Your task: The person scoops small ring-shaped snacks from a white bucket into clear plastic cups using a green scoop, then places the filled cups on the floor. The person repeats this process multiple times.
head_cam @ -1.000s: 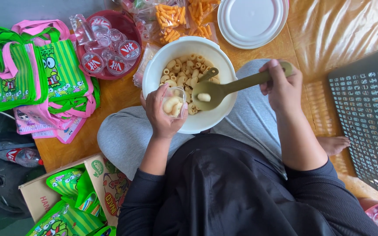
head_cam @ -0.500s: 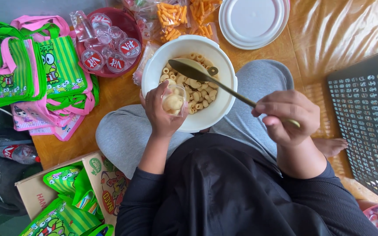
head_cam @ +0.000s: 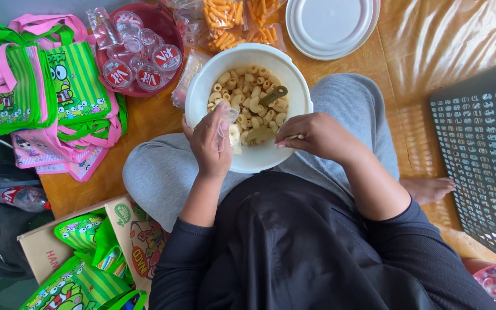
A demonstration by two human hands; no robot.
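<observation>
1. Head view, far left: green striped cloth bags with pink handles (head_cam: 35,92) are piled on the orange floor mat (head_cam: 150,117), and more green bags are packed in an open cardboard box (head_cam: 47,252) at the lower left.
2. A round red tub (head_cam: 165,26) filled with small clear sealed cups (head_cam: 139,57) is set just left of the bowl.
3. A small clear plastic cup (head_cam: 229,115) is gripped in the closed fingers of the left hand (head_cam: 210,143), tilted over the bowl's near rim.
4. A large white round plastic bowl (head_cam: 202,86) of pale ring-shaped snacks (head_cam: 248,97) is rested on the grey-trousered lap.
5. A wooden spoon (head_cam: 271,96) is sunk in the snacks, and its handle end is pinched by the right hand (head_cam: 317,138) at the near rim.
6. Clear bags of orange stick snacks (head_cam: 231,20) and a white round lid (head_cam: 331,23) are seen beyond the bowl.
7. A dark perforated plastic crate (head_cam: 483,166) is placed at the far right.
</observation>
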